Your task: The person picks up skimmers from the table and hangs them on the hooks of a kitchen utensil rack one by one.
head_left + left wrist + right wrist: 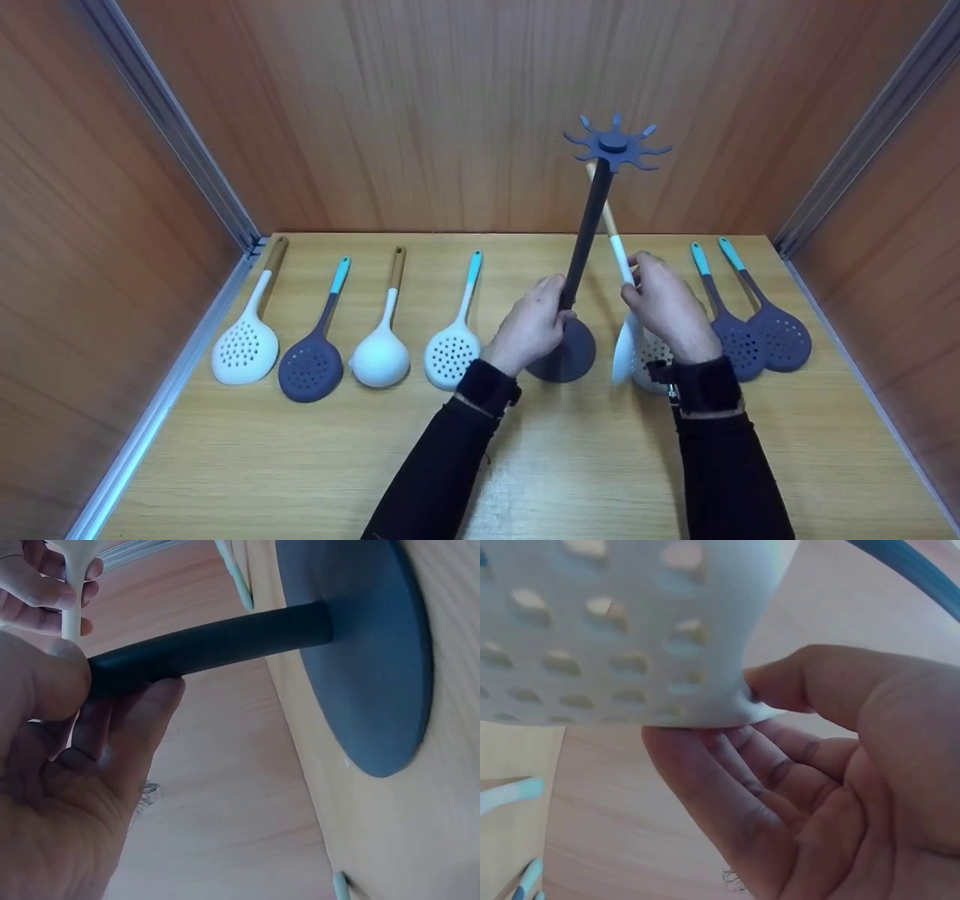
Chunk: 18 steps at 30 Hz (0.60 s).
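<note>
My left hand point(529, 326) grips the dark post point(585, 236) of a utensil stand, low down near its round base point(367, 652). At the top of the post is a ring of several curved hooks point(615, 142). My right hand point(667, 304) pinches a white skimmer point(630, 630) by its neck, just above the perforated head. This skimmer's wooden handle point(606, 214) points up, close beside the post; whether it touches the hooks I cannot tell. Another white perforated skimmer point(652, 360) lies beneath my right hand, partly hidden by it.
To the left lie a white skimmer point(246, 349), a dark skimmer point(310, 369), a white ladle point(381, 358) and a teal-handled white skimmer point(452, 352). Two dark skimmers, one point(735, 341) overlapping the other point(781, 337), lie at the right. Wooden panels point(450, 112) enclose the table point(300, 465).
</note>
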{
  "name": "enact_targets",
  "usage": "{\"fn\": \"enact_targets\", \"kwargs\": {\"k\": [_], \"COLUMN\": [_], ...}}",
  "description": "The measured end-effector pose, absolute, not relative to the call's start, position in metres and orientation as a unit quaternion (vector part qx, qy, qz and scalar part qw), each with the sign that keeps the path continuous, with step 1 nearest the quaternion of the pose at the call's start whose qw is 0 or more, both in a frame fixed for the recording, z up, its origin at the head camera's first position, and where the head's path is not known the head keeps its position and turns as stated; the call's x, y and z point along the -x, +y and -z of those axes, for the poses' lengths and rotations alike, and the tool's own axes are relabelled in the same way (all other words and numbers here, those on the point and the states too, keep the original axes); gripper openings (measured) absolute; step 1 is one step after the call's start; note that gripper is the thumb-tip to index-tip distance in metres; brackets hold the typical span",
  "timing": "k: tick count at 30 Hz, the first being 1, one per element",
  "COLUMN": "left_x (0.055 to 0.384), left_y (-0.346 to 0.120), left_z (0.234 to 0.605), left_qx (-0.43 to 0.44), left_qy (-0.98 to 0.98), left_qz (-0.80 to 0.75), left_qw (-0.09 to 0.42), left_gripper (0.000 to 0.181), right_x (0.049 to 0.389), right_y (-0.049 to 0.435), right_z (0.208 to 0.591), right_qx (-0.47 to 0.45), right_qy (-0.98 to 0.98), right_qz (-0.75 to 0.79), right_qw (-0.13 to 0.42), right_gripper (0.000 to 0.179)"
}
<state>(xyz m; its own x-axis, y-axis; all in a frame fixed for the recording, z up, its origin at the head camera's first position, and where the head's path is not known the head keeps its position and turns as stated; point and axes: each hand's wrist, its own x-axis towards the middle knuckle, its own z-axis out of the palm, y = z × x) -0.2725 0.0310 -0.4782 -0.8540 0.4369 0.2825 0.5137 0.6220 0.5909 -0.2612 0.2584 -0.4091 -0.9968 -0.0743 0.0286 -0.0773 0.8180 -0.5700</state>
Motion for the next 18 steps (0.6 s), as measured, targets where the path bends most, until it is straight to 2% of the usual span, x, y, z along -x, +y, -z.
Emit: {"fn": "enact_targets", "kwargs": {"k": [10,18], "left_x": [0.2721,0.2726], "left_y": [0.0242,0.0258], "left_z": [0.4705,0.4713], "left_qx": [0.264,0.257], "left_qy": [-0.899,-0.905], "left_qz": [0.35,0.338], "left_qw": [-0.001,-0.004], "left_gripper": [0.018,0.017], "right_x": [0.2615,0.2614], "right_y": [0.2577,0.2593], "right_z": [0.4032,0.4026], "right_qx": [-0.035,-0.032], "right_qy": [-0.949,-0.943], "right_qz": [-0.309,-0.323], "right_qw": [0.056,0.077], "right_gripper": [0.047,0.046]}}
